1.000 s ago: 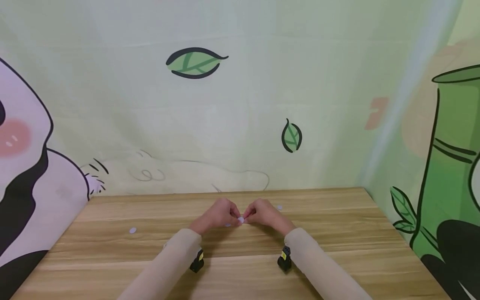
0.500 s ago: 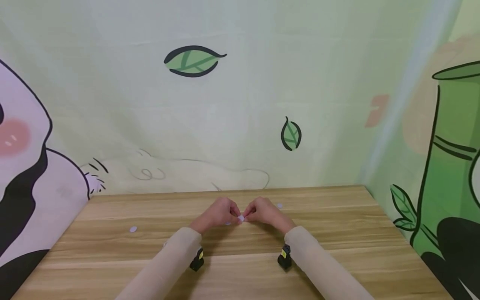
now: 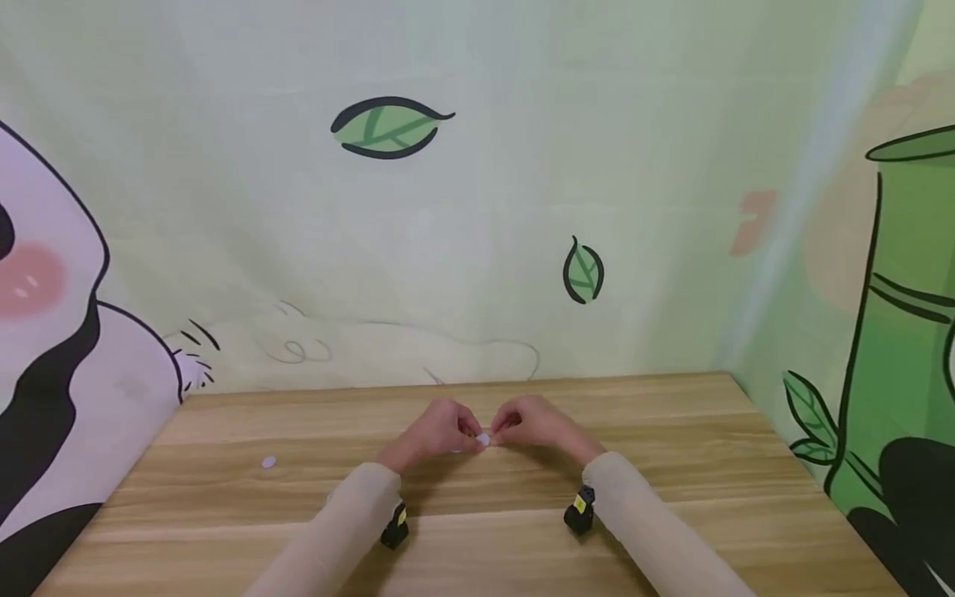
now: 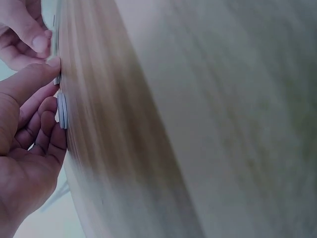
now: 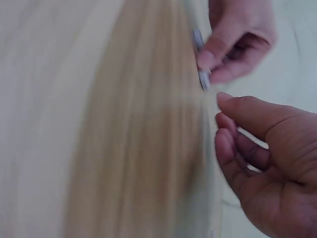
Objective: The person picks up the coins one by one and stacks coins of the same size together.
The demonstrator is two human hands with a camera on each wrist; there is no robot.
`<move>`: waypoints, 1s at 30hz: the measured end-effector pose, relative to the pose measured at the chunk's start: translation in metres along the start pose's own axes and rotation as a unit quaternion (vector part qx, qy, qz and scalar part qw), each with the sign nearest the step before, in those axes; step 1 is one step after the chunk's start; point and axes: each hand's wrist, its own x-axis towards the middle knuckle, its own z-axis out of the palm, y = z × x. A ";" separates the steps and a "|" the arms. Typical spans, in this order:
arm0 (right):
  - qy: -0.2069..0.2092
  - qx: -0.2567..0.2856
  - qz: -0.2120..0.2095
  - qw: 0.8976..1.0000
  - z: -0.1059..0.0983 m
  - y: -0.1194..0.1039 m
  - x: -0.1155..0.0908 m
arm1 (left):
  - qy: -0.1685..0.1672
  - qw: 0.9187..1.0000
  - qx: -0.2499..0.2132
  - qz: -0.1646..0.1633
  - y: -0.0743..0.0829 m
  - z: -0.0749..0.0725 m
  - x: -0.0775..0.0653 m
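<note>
In the head view my left hand (image 3: 440,427) pinches a small, flat whitish disc (image 3: 483,439) between thumb and fingers, low over the wooden table. The right wrist view shows this disc (image 5: 204,79) edge-on at the left thumb. Below the left fingers, in the left wrist view, a short stack of similar discs (image 4: 62,110) lies on the table. My right hand (image 3: 533,421) is close on the right; its thumb and bent fingers (image 5: 225,144) have a gap between them and hold nothing.
Another whitish disc (image 3: 269,462) lies apart on the left side of the wooden table (image 3: 477,547). A fabric backdrop with printed leaves (image 3: 388,128) rises behind the far edge. Black wrist cameras (image 3: 579,510) sit below both sleeves.
My right hand has drawn slightly right, away from the pinched disc, and now covers the disc seen earlier behind it. The left hand keeps its pinch in nearly the same place.
</note>
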 end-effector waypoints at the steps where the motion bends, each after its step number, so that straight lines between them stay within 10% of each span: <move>1: 0.004 0.005 -0.002 1.000 -0.004 0.002 -0.003 | 0.000 1.000 0.000 0.001 0.000 0.001 0.000; 14: 0.067 -0.027 0.030 0.997 -0.065 0.051 -0.038 | 0.010 1.000 0.007 -0.013 0.002 0.006 -0.001; 30: 0.024 -0.010 0.072 0.997 -0.069 0.070 -0.046 | 0.014 1.000 -0.003 -0.023 -0.002 0.004 -0.002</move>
